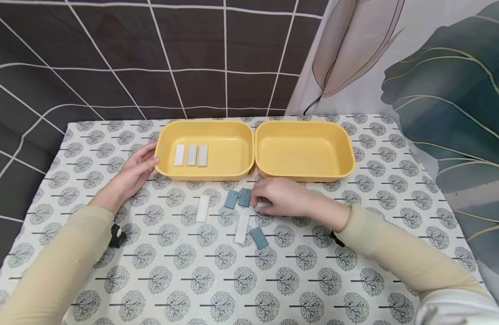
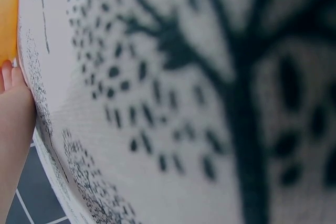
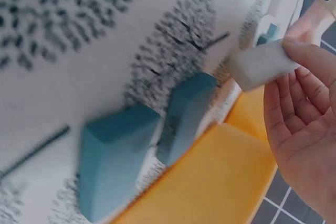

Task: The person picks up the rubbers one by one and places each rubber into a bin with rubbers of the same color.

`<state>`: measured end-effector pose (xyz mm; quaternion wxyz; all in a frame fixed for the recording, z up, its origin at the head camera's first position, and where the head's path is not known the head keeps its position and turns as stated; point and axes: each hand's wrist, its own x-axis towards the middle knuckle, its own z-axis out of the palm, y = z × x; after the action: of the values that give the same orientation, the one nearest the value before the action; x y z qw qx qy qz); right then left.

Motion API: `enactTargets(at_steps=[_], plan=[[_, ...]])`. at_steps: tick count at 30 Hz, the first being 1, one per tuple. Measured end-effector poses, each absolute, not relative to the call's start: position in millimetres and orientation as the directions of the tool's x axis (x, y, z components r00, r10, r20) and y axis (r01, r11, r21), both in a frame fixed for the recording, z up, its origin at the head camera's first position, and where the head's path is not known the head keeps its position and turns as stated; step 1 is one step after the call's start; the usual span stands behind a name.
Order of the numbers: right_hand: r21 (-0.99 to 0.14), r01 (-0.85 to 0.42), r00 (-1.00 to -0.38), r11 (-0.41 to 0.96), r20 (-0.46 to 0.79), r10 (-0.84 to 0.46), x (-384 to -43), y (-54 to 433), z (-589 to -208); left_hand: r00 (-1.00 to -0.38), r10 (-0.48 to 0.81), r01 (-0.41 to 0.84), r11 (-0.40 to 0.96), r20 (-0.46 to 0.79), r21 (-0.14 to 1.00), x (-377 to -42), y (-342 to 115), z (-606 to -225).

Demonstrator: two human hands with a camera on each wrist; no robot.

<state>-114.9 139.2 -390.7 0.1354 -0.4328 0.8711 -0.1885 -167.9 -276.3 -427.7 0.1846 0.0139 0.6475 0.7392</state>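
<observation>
My right hand (image 1: 286, 196) pinches a whitish rectangular block (image 3: 260, 67) between thumb and fingers, just in front of the right yellow box (image 1: 306, 174). Close beside it on the cloth lie two blue blocks (image 1: 238, 198). A third blue block (image 1: 259, 238) and two white blocks, one long (image 1: 242, 229) and one farther left (image 1: 202, 208), lie nearer. Against the left end of the left yellow box (image 1: 205, 174) rests my left hand (image 1: 131, 176), fingers extended along its side. Three pale blocks (image 1: 191, 155) stand in a row inside that box.
Both boxes sit side by side, touching, near the table's back edge. A tree-print cloth (image 1: 172, 280) covers the table. Behind it hangs a dark gridded wall covering (image 1: 192, 49); at the right is a leaf-patterned curtain (image 1: 456, 113).
</observation>
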Motion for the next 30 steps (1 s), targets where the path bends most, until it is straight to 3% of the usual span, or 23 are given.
enactTargets(at_steps=[14,30], plan=[[-0.430,-0.735,-0.571,0.525,-0.027,-0.821,-126,135,-360,-0.933,0.286,-0.259,-0.105,-0.220,0.960,-170,-275,-427],[-0.543,-0.677,-0.616,0.497,0.048,-0.786,-150,125,-328,-0.934,0.282,-0.261,-0.108,-0.222,0.959,-169,-276,-428]])
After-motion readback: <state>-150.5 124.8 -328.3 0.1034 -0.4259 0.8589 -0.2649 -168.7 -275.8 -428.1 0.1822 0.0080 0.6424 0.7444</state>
